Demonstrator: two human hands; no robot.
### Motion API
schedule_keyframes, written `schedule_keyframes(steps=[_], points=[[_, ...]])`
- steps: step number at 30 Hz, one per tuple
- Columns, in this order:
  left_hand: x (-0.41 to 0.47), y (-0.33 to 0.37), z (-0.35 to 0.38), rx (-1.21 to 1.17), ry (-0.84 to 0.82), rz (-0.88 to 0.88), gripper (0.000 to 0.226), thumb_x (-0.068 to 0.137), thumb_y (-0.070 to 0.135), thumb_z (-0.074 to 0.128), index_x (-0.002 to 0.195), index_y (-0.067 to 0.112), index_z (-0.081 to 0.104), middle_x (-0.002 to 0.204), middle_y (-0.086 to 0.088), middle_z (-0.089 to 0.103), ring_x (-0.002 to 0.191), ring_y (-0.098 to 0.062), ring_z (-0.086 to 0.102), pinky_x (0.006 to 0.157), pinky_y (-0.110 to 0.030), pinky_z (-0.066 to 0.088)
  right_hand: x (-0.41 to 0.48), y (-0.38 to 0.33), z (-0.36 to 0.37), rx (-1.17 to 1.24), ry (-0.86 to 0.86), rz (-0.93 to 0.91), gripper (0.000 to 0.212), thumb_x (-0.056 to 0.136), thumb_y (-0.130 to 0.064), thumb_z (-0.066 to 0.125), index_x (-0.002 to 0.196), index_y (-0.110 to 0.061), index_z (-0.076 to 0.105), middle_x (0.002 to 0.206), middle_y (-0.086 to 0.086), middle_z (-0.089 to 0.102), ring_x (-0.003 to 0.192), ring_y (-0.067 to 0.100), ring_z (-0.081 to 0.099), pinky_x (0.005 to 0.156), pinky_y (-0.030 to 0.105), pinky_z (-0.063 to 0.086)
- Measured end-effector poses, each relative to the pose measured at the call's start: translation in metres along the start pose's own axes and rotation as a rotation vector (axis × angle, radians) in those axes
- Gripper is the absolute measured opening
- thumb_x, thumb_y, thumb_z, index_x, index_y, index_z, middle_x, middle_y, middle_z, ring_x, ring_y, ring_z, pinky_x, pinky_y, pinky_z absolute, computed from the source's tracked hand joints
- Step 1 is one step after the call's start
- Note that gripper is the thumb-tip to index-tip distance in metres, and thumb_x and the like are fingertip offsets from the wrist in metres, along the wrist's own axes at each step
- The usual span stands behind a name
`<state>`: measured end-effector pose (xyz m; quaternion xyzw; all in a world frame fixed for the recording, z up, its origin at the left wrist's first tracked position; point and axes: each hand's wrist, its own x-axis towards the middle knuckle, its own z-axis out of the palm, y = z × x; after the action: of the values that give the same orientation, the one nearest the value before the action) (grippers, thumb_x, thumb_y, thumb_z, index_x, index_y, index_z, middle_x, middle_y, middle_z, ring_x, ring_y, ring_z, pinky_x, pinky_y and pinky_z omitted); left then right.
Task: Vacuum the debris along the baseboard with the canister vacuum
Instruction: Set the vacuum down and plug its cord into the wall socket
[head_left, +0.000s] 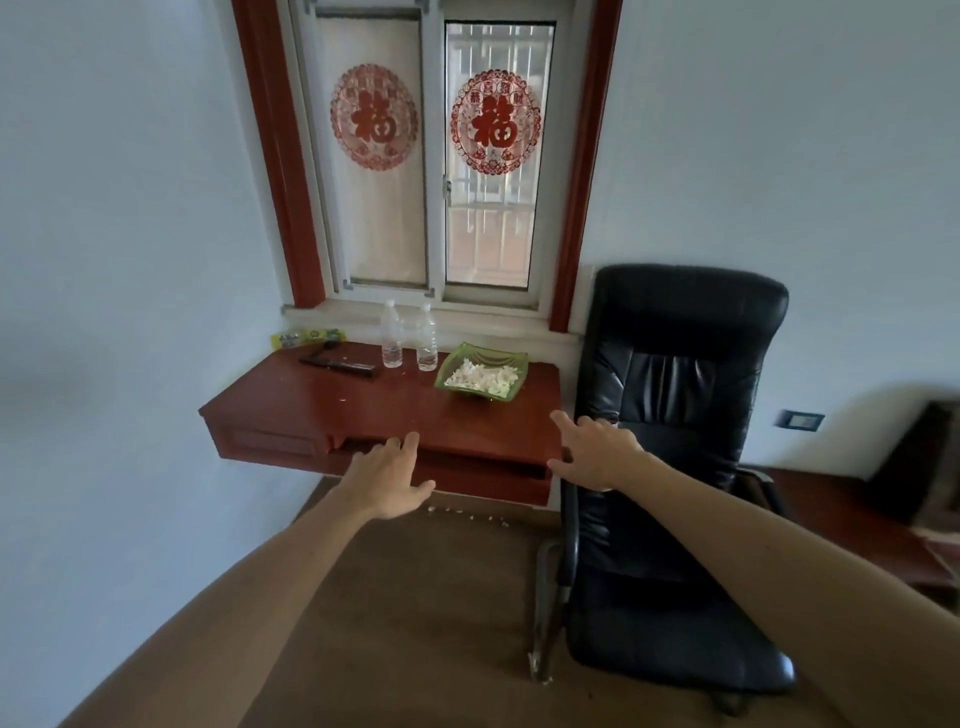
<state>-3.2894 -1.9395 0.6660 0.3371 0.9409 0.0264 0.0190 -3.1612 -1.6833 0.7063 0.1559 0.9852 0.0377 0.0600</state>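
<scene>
Small white bits of debris (467, 514) lie on the brown floor under the front edge of a red-brown wall-mounted desk (322, 410). My left hand (387, 478) reaches out in front of the desk's front edge, fingers spread, holding nothing. My right hand (597, 452) is stretched toward the desk's right corner, fingers apart and empty. No canister vacuum is in view. The baseboard under the desk is hidden in shadow.
A black leather office chair (675, 441) stands right of the desk. On the desk sit a green dish of white pieces (483, 376), two water bottles (392, 335), and a dark flat object (337, 364). A window is above. Dark furniture (924, 467) stands at the far right.
</scene>
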Motion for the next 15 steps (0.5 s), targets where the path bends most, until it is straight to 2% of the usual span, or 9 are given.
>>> schedule_keyframes(steps=[5,8,15], points=[[0.031,0.041,0.006,0.007,-0.043,0.069,0.079,0.093,0.057,0.049,0.151,0.012,0.019,0.138,-0.012,0.05,0.124,-0.028,0.053,0.102,-0.048,0.045,-0.015,0.035,0.024,0.043,-0.033,0.064,0.076,0.095,-0.054,0.048,0.154,-0.022,0.013,0.143,0.013,0.045,0.127,0.035,0.047,0.094,0.047,0.045],[0.044,0.066,0.009,-0.022,-0.037,0.098,0.076,0.093,0.056,0.05,0.149,0.013,0.023,0.136,-0.011,0.052,0.122,-0.027,0.055,0.099,-0.048,0.048,-0.021,0.06,0.039,0.058,-0.049,0.094,0.079,0.095,-0.056,0.046,0.156,-0.023,0.008,0.148,0.013,0.041,0.13,0.035,0.045,0.096,0.048,0.045],[0.057,0.116,0.027,0.008,-0.086,0.109,0.076,0.093,0.055,0.051,0.148,0.011,0.023,0.134,-0.012,0.052,0.12,-0.029,0.055,0.098,-0.048,0.046,-0.027,0.109,0.068,0.151,-0.083,0.119,0.08,0.094,-0.056,0.049,0.155,-0.023,0.009,0.143,0.014,0.045,0.126,0.035,0.048,0.094,0.048,0.047]])
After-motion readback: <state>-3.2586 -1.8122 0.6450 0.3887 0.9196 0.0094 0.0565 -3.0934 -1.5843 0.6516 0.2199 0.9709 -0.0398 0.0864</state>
